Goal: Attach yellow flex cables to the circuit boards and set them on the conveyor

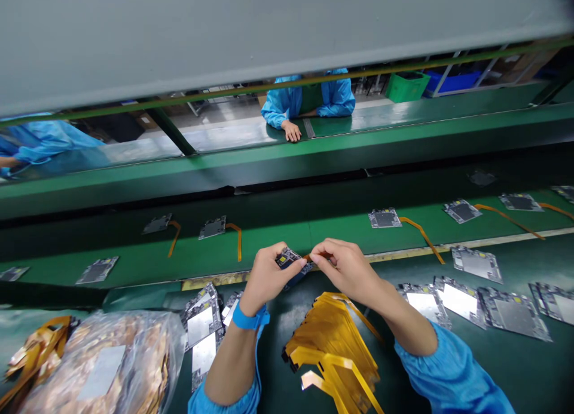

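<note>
My left hand (265, 278) is closed on a small dark circuit board (290, 260), held above the green bench. My right hand (345, 267) pinches the end of an amber flex cable (316, 257) right against the board's edge. Both hands meet at the middle of the view. A blue wrist strap (246, 319) circles my left wrist. Below my hands lies a stack of amber flex cables (329, 342).
Silver boards (204, 325) are piled at the left and laid out at the right (511, 312). Boards with cables (384, 218) ride the green conveyor (278, 241). A plastic bag (107, 366) lies bottom left. A co-worker's hand (292, 131) rests on the far bench.
</note>
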Motion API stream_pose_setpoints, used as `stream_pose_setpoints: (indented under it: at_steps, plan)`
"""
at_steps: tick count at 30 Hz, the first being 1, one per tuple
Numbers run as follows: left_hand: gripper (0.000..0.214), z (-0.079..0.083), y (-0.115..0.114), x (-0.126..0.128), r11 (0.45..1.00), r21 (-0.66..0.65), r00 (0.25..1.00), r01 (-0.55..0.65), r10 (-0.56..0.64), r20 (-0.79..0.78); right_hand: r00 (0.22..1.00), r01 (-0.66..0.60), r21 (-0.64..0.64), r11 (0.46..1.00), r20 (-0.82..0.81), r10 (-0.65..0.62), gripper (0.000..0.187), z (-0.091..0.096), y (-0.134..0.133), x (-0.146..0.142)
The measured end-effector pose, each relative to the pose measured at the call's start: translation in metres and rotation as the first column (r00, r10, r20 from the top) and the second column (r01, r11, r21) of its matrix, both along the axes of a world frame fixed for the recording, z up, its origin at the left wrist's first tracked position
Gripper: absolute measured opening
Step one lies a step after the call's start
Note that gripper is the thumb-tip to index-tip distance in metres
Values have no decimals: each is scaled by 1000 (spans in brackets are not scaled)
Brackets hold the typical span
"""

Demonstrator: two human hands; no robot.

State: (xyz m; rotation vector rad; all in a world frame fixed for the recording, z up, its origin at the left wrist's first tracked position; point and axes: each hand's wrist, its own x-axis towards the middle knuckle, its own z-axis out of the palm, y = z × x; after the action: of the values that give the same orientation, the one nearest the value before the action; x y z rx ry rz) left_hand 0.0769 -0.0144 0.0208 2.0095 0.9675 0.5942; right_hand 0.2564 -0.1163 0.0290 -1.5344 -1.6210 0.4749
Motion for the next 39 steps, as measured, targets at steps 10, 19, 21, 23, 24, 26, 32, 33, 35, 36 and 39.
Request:
stream_pose_setpoints:
  at_steps: [10, 19, 21, 23, 24, 26, 32, 33, 35, 36, 39]
  plan:
    - [46, -1, 12, -6, 984, 156, 996, -83, 79, 35, 938, 317, 23, 948, 144, -316, 18, -22, 14, 35]
    - [42, 0, 13, -12, 968, 211, 990, -138, 132, 41, 736, 581, 77, 810, 375, -563, 23, -21, -12, 103]
    - [42, 0, 13, -12, 973, 200, 993, -118, 112, 40, 750, 561, -27, 827, 439, -495, 18, -17, -32, 108]
    - [40, 0, 12, -11, 975, 205, 996, -81, 75, 38, 795, 491, -189, 851, 498, -348, 15, -18, -57, 111]
    - [39, 0, 12, -10, 976, 211, 998, -59, 52, 40, 820, 441, -275, 854, 511, -259, 16, -19, -70, 113]
    - [37, -1, 11, -9, 975, 223, 999, -20, 10, 46, 849, 346, -409, 845, 519, -96, 30, -24, -97, 114]
    - [35, -2, 10, -8, 970, 240, 998, 32, -44, 44, 816, 351, -538, 766, 577, 31, 81, -45, -150, 111]
    - [35, -2, 10, -8, 970, 239, 998, 37, -47, 38, 811, 363, -533, 764, 584, 22, 80, -47, -154, 111]
    - [35, 0, 9, -8, 971, 236, 998, 45, -53, 26, 802, 381, -501, 777, 597, -9, 78, -49, -157, 111]
    - [35, 1, 8, -9, 971, 232, 998, 47, -55, 25, 801, 387, -483, 786, 599, -26, 76, -49, -158, 112]
    - [34, 5, 6, -8, 977, 207, 996, 58, -71, 58, 838, 381, -469, 797, 539, -83, 53, -45, -156, 115]
